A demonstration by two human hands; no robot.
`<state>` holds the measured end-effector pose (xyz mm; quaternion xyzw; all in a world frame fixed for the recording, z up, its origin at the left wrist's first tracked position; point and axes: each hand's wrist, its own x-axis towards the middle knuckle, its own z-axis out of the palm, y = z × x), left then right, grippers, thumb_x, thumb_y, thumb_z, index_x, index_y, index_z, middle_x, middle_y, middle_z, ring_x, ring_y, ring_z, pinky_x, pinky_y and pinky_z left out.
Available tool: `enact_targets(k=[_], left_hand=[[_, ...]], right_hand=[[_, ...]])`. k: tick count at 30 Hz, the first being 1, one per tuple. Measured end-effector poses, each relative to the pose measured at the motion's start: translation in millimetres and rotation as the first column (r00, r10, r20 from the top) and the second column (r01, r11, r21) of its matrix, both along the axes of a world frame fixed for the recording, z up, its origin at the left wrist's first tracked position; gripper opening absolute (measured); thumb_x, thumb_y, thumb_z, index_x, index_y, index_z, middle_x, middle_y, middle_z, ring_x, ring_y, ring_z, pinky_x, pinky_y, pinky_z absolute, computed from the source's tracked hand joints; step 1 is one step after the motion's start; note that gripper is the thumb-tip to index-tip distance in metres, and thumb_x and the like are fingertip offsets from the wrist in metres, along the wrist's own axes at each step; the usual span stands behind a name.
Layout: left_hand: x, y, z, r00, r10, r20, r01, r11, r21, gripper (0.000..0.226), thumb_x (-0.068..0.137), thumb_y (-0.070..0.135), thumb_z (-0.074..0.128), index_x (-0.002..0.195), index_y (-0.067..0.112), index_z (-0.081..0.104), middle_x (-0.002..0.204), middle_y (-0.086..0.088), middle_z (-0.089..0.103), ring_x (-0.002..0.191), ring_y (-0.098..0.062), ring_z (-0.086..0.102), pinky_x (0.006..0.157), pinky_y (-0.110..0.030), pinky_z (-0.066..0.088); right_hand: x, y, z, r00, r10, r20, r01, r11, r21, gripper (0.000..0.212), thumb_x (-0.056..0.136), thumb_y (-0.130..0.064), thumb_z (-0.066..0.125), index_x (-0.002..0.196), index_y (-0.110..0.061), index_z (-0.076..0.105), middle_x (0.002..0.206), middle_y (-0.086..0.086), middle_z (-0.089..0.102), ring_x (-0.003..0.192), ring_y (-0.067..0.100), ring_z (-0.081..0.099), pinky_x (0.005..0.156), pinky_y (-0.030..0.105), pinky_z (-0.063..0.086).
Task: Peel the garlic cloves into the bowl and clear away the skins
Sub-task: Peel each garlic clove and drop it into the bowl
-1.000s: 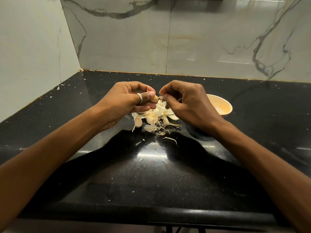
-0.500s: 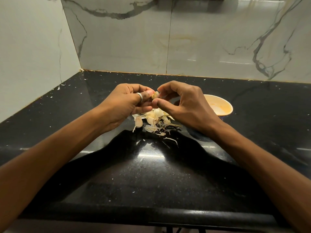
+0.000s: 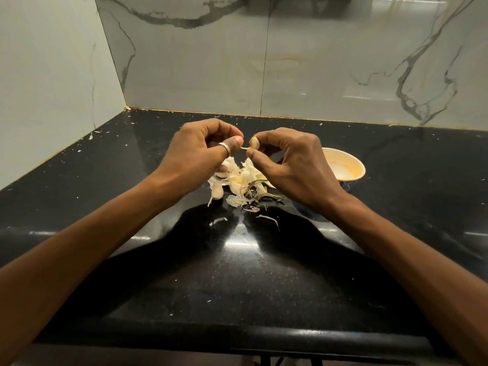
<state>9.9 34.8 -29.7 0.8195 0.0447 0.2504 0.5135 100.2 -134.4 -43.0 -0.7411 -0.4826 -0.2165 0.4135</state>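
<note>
Spanning the whole view, the glossy black stone counter (image 3: 132, 233) carries everything and is flecked with pale scraps. Above it the left hand (image 3: 192, 154), a silver ring (image 3: 225, 149) on its thumb, is curled, with thumb and forefinger seemingly pinching the end of a thin strip of papery skin (image 3: 244, 148). The right hand (image 3: 295, 165) grasps a small pale garlic clove (image 3: 254, 142) between thumb and fingertips. The two hands are just apart. A round bowl (image 3: 351, 165) with a yellow-orange inside stands behind the right hand, partly hidden; what it holds I cannot tell. Under the hands lies a loose heap of cream garlic skins (image 3: 243, 180), with a whole unpeeled clove (image 3: 217, 191) at its left edge.

The step in hand looks like stripping the held clove. Doing it well probably means drawing the strip along the clove's length in one steady pull while the right fingers hold firm without crushing. The hands should stay over the heap so the skin drops there. Any clinging film should come off before the clove goes into the bowl.
</note>
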Motion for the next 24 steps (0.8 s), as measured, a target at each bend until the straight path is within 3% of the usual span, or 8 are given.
enact_targets(k=[4, 6, 9, 14, 24], left_hand=[[-1.8, -2.4, 0.1, 0.999, -0.033, 0.004, 0.033, 0.998, 0.057, 0.006, 0.093, 0.019, 0.071, 0.096, 0.018, 0.076, 0.083, -0.005, 0.072, 0.067, -0.005, 0.061, 0.054, -0.022, 0.054], [-2.0, -4.2, -1.4, 0.999, -0.045, -0.006, 0.046, 0.996, 0.070, 0.005, 0.092, 0.019, 0.072, 0.093, 0.019, 0.076, 0.084, -0.008, 0.074, 0.065, -0.006, 0.061, 0.052, -0.022, 0.054], [-1.3, -4.3, -1.8, 0.999, -0.046, -0.002, 0.046, 0.997, 0.063, 0.003, 0.090, 0.020, 0.074, 0.091, 0.019, 0.077, 0.083, -0.008, 0.075, 0.065, -0.008, 0.062, 0.050, -0.023, 0.054], [-0.3, -4.3, -3.0, 0.999, -0.032, 0.009, 0.031, 0.993, 0.118, 0.004, 0.090, 0.020, 0.075, 0.090, 0.016, 0.077, 0.078, -0.009, 0.074, 0.063, -0.016, 0.063, 0.048, -0.021, 0.053], [0.5, -3.3, -2.6, 1.000, -0.015, 0.003, 0.015, 0.993, 0.121, 0.006, 0.090, 0.015, 0.074, 0.086, 0.014, 0.078, 0.075, -0.009, 0.074, 0.062, -0.016, 0.064, 0.048, -0.021, 0.053]], right_hand=[[1.2, 0.7, -2.4, 0.999, -0.013, 0.037, 0.014, 0.999, -0.030, 0.014, 0.090, -0.024, 0.070, 0.091, -0.011, 0.077, 0.081, -0.002, 0.069, 0.069, 0.008, 0.064, 0.069, 0.026, 0.053], [1.3, 1.2, -2.8, 0.998, -0.009, 0.056, 0.012, 0.998, -0.061, 0.020, 0.092, -0.029, 0.066, 0.092, -0.012, 0.076, 0.080, 0.000, 0.068, 0.069, 0.009, 0.064, 0.067, 0.029, 0.053], [2.5, 1.9, -2.6, 0.995, -0.021, 0.099, 0.031, 0.994, -0.105, 0.023, 0.094, -0.031, 0.062, 0.087, -0.012, 0.074, 0.074, 0.001, 0.065, 0.066, 0.013, 0.061, 0.065, 0.035, 0.050], [1.9, 3.5, -4.1, 0.984, -0.016, 0.178, 0.045, 0.986, -0.158, 0.020, 0.095, -0.026, 0.062, 0.082, -0.013, 0.069, 0.070, 0.000, 0.061, 0.062, 0.015, 0.056, 0.061, 0.035, 0.047], [1.6, 2.9, -5.0, 0.968, -0.014, 0.252, 0.067, 0.977, -0.204, 0.017, 0.095, -0.023, 0.057, 0.087, -0.012, 0.065, 0.071, 0.002, 0.058, 0.060, 0.023, 0.052, 0.059, 0.040, 0.047]])
